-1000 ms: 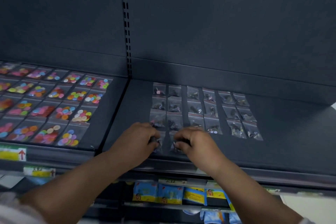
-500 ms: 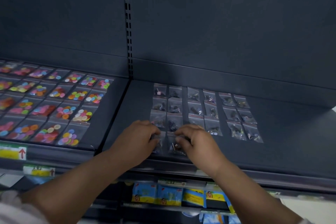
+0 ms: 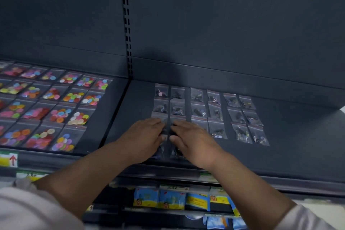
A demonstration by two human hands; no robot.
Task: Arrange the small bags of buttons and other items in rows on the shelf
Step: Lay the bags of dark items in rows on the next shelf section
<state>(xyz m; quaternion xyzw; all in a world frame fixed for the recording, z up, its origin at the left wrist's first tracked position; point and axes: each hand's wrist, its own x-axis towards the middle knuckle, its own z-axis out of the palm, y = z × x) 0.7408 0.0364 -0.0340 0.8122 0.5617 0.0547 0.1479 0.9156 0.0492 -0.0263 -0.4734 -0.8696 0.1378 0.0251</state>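
Lower tier: blue-and-yellow packets [image 3: 168,201] line the rack beneath, at bottom centre of the frame.
Hands: the left hand [image 3: 143,137] and right hand [image 3: 195,141] lie side by side at mid-frame, fingers straight and flat, gripping nothing, each pressing down on one of the two front bags [image 3: 176,152].
Step in hand: likely squaring those front bags into line with the two leftmost columns.
Next move: probably a light slide to even the gap without nudging neighbours.
Dark-item bags: small clear bags of dark items [image 3: 216,115] lie in six columns on the shelf [image 3: 302,147], right of centre; contents too small to name.
Button bags: bags of coloured buttons [image 3: 57,115] fill rows at the left of the frame.
Backdrop: a slotted upright [image 3: 127,15] splits the dark rear wall.
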